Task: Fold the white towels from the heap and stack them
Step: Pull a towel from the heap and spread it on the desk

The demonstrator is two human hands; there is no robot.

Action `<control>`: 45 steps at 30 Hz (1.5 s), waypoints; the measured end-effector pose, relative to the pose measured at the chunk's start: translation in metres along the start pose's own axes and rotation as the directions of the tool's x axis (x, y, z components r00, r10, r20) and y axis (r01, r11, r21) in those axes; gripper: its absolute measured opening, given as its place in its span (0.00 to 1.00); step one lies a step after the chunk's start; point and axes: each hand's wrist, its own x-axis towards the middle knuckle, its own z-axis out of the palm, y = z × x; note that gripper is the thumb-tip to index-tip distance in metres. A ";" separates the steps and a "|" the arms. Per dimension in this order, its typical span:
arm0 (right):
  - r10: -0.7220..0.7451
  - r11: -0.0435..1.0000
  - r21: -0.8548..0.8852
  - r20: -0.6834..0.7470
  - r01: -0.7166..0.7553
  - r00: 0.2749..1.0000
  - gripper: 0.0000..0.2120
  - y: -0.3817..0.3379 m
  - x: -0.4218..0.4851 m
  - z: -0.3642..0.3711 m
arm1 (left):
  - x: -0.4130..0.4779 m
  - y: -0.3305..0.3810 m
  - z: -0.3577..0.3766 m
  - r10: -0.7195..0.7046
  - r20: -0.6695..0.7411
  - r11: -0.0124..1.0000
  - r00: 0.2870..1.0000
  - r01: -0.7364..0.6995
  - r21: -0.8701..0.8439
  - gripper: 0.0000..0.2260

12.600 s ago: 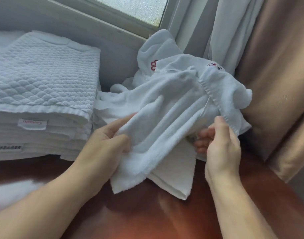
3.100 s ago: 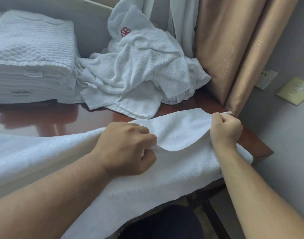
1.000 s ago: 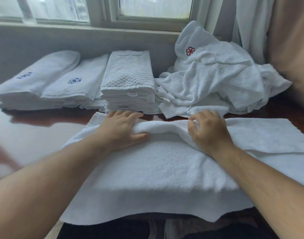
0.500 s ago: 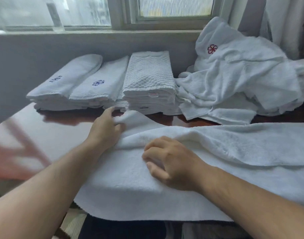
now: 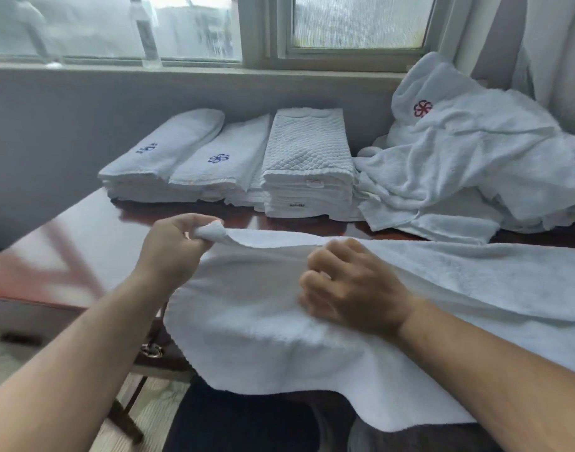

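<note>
A long white towel (image 5: 458, 288) lies across the front of the dark wooden table (image 5: 84, 236), its near edge hanging over the side. My left hand (image 5: 172, 249) pinches the towel's far left corner and holds it a little above the table. My right hand (image 5: 354, 288) sits on the towel to the right of it, fingers curled into the cloth at the fold line. The heap of crumpled white towels (image 5: 475, 164), one showing a red flower logo, is at the back right. A stack of folded quilted towels (image 5: 307, 164) stands left of the heap.
Two lower stacks of folded towels with blue logos (image 5: 214, 158) (image 5: 162, 151) lie left of the quilted stack, against the grey wall under the window. A white curtain (image 5: 556, 44) hangs at the right behind the heap. The table's left edge drops to the floor.
My left hand has gone from lying flat at the towel's corner to pinching and lifting it. My right hand has shifted slightly right along the fold. The view has swung a little left.
</note>
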 end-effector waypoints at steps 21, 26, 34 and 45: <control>0.047 0.984 0.166 0.143 -0.071 0.989 0.08 -0.010 -0.013 -0.011 | -0.018 -0.016 -0.016 -0.195 0.302 0.731 0.933 0.343 -0.590 0.10; 0.014 0.987 0.160 0.110 -0.032 0.994 0.18 -0.012 -0.011 -0.013 | -0.018 -0.026 -0.012 -0.144 0.068 0.927 0.987 0.159 -0.340 0.11; -0.007 0.990 0.135 0.272 -0.031 0.962 0.18 -0.018 0.006 -0.017 | 0.002 -0.016 -0.008 -0.029 0.051 1.000 0.998 0.028 0.002 0.19; 0.391 0.824 0.235 0.422 -0.515 0.818 0.23 -0.015 -0.008 -0.027 | -0.028 0.002 0.002 0.046 0.082 0.697 0.996 -0.091 0.712 0.17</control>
